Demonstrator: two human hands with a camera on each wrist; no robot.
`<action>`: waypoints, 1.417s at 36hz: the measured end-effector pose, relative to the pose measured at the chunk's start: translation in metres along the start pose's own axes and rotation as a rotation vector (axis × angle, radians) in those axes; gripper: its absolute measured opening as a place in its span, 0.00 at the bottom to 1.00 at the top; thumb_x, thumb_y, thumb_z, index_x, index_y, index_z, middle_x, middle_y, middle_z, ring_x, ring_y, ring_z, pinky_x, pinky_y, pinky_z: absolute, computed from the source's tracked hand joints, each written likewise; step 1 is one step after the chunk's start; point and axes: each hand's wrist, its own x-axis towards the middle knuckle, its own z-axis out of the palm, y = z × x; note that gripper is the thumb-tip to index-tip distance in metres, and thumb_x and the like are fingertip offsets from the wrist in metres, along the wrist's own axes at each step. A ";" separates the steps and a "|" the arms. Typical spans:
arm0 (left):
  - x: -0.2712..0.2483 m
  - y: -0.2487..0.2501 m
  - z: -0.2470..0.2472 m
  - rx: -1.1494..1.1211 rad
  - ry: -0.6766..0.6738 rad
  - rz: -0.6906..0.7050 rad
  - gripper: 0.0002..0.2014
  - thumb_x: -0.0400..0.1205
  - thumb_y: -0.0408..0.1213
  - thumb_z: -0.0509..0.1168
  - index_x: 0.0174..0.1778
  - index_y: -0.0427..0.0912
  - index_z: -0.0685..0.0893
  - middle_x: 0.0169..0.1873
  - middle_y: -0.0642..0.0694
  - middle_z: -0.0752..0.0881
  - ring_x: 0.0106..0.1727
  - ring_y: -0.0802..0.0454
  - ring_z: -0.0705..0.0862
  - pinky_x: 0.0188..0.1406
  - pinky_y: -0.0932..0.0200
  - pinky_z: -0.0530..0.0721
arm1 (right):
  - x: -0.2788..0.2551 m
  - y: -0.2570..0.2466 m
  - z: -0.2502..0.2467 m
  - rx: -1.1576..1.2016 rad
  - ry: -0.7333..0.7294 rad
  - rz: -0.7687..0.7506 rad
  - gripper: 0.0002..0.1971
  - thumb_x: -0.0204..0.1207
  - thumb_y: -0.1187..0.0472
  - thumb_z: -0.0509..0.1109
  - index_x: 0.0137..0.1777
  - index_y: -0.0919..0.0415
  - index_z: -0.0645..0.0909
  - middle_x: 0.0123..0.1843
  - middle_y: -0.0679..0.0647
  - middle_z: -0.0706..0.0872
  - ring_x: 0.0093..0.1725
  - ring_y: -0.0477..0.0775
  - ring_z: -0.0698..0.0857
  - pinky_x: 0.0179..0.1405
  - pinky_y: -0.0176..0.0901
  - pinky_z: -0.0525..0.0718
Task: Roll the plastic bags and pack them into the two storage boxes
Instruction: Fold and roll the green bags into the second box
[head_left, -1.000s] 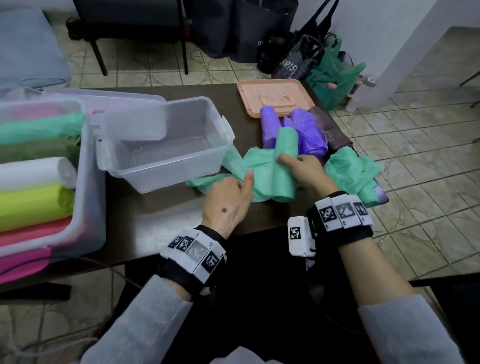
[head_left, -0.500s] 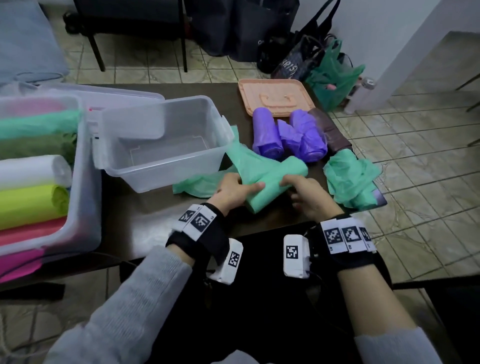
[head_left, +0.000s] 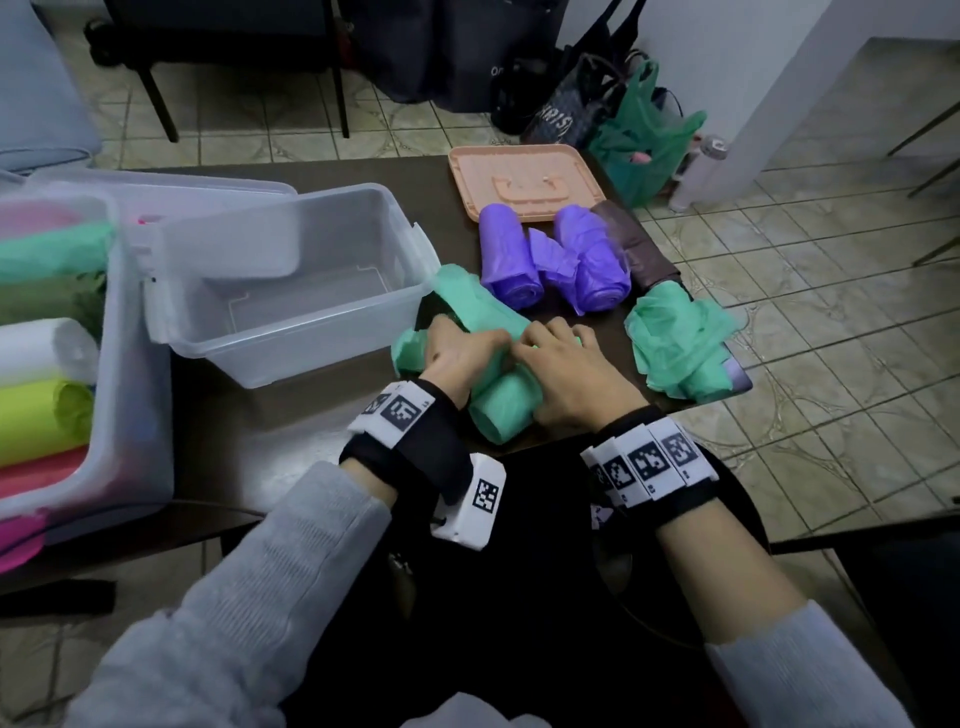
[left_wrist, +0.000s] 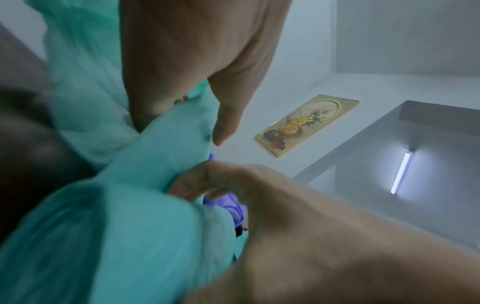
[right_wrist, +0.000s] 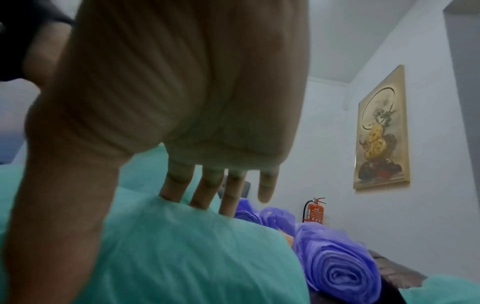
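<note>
The green bag (head_left: 501, 364), half rolled on the table's (head_left: 291, 441) near edge right of the empty box (head_left: 291, 291), was pressed under the left hand (head_left: 460, 351), fingers curled round it, and the flat-fingered right hand (head_left: 563, 371); even pressure would likely be needed for a tight roll

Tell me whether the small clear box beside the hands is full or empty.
Empty: the small clear box shows its bare bottom, no bags inside, lid off.

Tiled floor (head_left: 779, 291), white wall (right_wrist: 337, 133), framed painting (right_wrist: 380, 131), dark table (head_left: 249, 436).
</note>
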 end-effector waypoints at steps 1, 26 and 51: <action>0.001 0.004 0.002 -0.041 0.024 0.021 0.23 0.69 0.30 0.75 0.59 0.35 0.78 0.53 0.39 0.86 0.55 0.43 0.86 0.59 0.47 0.84 | -0.001 0.000 0.000 -0.006 -0.005 -0.017 0.26 0.67 0.59 0.69 0.67 0.52 0.72 0.63 0.52 0.72 0.68 0.57 0.67 0.69 0.54 0.61; 0.006 0.116 -0.002 0.660 0.075 0.434 0.34 0.83 0.40 0.61 0.81 0.37 0.51 0.75 0.34 0.65 0.73 0.37 0.71 0.67 0.49 0.71 | -0.003 0.012 0.004 0.293 -0.251 0.067 0.34 0.58 0.45 0.81 0.67 0.45 0.77 0.60 0.49 0.84 0.63 0.54 0.80 0.60 0.50 0.69; 0.037 0.068 0.027 0.068 -0.090 0.074 0.08 0.69 0.42 0.72 0.35 0.43 0.82 0.42 0.42 0.89 0.42 0.45 0.88 0.46 0.52 0.86 | -0.004 0.013 -0.002 0.406 -0.312 0.117 0.33 0.57 0.47 0.83 0.64 0.45 0.80 0.58 0.50 0.85 0.58 0.55 0.82 0.62 0.49 0.80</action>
